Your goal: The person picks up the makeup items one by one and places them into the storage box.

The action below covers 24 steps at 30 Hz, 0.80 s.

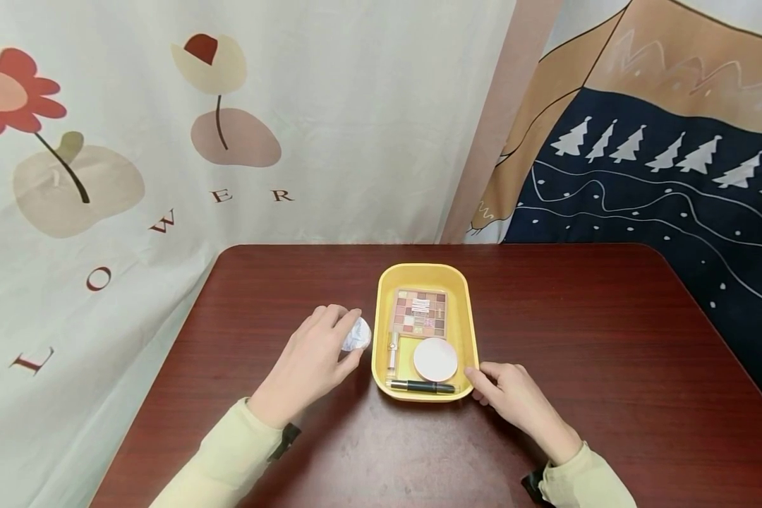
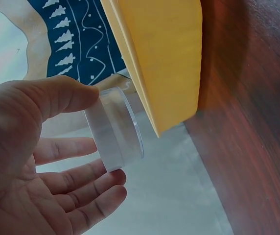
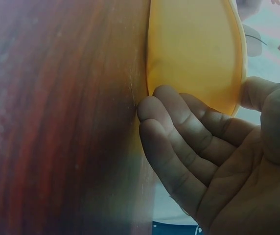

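My left hand pinches a small round clear plastic case between thumb and fingers, just left of the yellow tray. In the head view the case's face looks white with bluish marks; its contents cannot be made out. At the tray's front right corner my right hand grips the rim, thumb over the top and fingers against the outer wall. Inside the tray lie an eyeshadow palette, a pale pink round compact, a small clear-and-silver tube and a dark pen-like makeup stick.
The tray stands on a dark reddish-brown wooden table with rounded far corners. Behind the table hang a white curtain printed with flowers and letters and a dark blue cloth with white trees.
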Available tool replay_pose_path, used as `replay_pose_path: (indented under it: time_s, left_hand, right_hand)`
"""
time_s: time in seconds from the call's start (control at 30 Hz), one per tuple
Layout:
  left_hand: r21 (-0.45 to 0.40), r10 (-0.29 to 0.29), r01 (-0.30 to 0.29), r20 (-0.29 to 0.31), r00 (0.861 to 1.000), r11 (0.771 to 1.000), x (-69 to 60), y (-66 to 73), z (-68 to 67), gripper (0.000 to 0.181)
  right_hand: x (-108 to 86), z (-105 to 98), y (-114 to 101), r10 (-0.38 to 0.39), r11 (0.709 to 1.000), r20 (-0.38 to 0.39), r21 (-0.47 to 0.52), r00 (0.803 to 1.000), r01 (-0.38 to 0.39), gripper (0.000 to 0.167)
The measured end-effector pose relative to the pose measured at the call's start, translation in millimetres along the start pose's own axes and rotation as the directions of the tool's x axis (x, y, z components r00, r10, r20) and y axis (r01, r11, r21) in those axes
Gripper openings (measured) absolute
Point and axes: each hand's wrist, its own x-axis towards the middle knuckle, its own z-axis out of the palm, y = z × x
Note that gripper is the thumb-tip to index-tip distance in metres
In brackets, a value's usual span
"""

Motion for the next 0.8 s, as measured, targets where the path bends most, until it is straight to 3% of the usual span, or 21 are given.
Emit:
replay_pose_path:
  time_s: [0.8]
  left_hand:
    - [-0.035, 0.040, -0.040, -0.005, 0.999, 0.999, 6.9, 16.4, 6.9, 0.044]
  right_hand:
    - [-2.4, -1.1, -0.7, 0.000, 1.000, -0.015, 0.015, 1.000, 0.000, 0.035]
